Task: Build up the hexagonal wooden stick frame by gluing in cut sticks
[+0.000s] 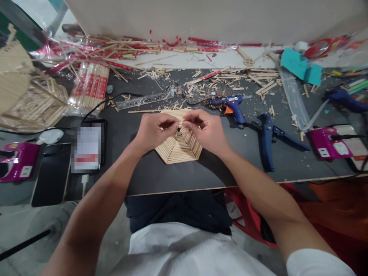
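Note:
An octagon-like panel of thin wooden sticks (pixel 179 151), laid in rings around a small dark centre, lies on the grey table in front of me. My left hand (pixel 156 130) is over its upper left part, thumb and fingertips pinched together near the centre. Facing it from the right, my right hand (pixel 205 130) is pinched in the same way, its fingertips close to those of my left hand. Whatever the fingertips hold is too small to make out. A long thin stick (pixel 143 111) lies behind my left hand.
Right of my hands are a blue glue gun (pixel 235 109) and a blue cutter (pixel 266 143). Stick scraps and a clear ruler (pixel 143 100) lie behind. Phones (pixel 51 174), wrapped stick bundles (pixel 90 86) and wooden panels (pixel 43 101) are left. Purple power blocks (pixel 329 142) flank both sides.

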A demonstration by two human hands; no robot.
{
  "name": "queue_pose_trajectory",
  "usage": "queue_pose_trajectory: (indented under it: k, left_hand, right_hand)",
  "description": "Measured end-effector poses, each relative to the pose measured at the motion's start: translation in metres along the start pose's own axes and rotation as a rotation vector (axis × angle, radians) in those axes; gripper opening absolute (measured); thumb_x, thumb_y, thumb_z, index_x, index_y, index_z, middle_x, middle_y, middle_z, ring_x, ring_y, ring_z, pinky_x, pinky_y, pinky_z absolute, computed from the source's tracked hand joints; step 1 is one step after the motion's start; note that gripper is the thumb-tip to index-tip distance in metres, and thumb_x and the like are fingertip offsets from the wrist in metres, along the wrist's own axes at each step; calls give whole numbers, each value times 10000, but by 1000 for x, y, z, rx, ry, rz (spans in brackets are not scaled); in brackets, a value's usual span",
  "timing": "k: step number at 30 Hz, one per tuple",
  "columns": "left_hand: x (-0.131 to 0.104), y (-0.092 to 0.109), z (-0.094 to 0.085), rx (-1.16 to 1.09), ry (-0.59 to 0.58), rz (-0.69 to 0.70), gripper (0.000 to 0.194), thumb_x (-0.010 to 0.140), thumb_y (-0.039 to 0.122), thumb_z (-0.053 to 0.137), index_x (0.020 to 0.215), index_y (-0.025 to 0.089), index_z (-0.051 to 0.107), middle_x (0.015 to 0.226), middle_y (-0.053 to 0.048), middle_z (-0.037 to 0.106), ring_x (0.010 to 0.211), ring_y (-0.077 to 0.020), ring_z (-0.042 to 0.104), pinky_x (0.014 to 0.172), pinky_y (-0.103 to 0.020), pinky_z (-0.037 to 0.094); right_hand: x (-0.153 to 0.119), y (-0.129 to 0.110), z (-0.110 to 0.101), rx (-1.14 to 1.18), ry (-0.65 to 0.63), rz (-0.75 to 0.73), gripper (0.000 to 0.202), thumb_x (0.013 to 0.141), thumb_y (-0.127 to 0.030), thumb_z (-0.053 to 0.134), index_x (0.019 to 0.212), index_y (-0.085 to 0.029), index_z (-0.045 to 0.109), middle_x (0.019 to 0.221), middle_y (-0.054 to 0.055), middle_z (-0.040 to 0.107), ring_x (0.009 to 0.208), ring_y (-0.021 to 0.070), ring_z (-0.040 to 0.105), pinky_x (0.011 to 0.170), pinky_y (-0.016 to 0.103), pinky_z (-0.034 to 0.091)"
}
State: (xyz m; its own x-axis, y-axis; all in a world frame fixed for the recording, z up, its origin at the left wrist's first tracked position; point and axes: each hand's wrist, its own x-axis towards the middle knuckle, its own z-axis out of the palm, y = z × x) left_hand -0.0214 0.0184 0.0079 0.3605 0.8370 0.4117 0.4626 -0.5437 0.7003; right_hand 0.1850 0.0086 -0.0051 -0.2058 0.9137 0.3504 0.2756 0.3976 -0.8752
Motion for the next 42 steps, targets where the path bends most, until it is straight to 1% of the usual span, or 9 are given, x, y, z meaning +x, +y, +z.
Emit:
queue_pose_trajectory:
  k: [3,7,12,16,21,28,31,36,42]
  left_hand:
    - [0,4,0,-94,-7,-70,170,882,259,664,830,162,794,674,-22,746,559,-109,633,546,-214,486]
    - [0,2,3,-152,-21,-121,171,889,247,646,845,146,777,642,-17,724,519,-99,614,502,-203,460]
    - [2,-6,2,-2,41,-57,208,934,272,606,905,162,780,756,-39,761,623,-119,652,558,-218,475]
    - [4,-12,-3,55,-33,24,190,934,322,664,956,179,787,868,-59,787,685,-141,679,612,-238,511]
    - [4,-17,-1,145,-113,66,196,960,297,627,884,199,779,818,-52,767,707,-164,679,691,-278,516]
    - [2,-19,-2,266,-218,37,218,991,299,565,951,192,750,872,-63,754,773,-195,668,686,-295,459]
    - [2,-17,-4,319,-200,19,228,1004,300,545,986,189,744,924,-79,747,831,-215,672,700,-304,452]
    - [1,-18,-6,398,-178,-16,177,965,260,575,979,194,739,915,-76,731,811,-218,660,669,-305,440]
    - [0,-20,-6,408,-192,0,177,964,246,567,951,203,738,880,-66,724,807,-221,664,642,-304,427]
  right_hand:
    - [-1,-3,1,32,16,6,364,899,-582,708,963,-226,744,903,35,752,776,162,666,777,328,546]
    - [-2,-1,2,40,16,1,318,892,-535,737,964,-226,756,914,37,765,785,169,682,758,328,551]
    - [-1,6,3,-37,33,-43,226,932,-450,711,977,-237,770,965,39,782,837,179,701,814,345,558]
    - [0,6,4,-129,18,-52,194,951,-424,689,967,-248,770,970,40,787,841,192,697,835,365,552]
    - [1,8,5,-206,-36,-114,129,969,-313,661,917,-235,749,906,37,768,832,192,676,796,343,518]
    - [3,12,7,-351,-165,-137,119,970,-188,577,919,-197,684,946,64,699,799,177,577,744,321,454]
    - [3,12,9,-415,-196,-167,129,969,-145,553,909,-188,659,922,70,670,836,192,559,773,328,442]
    - [3,12,10,-584,-231,-259,210,1011,-151,489,901,-186,664,915,98,673,906,241,534,861,382,432]
    - [3,17,9,-520,-201,-242,206,1010,-162,507,920,-193,689,918,78,718,892,234,560,838,372,438]
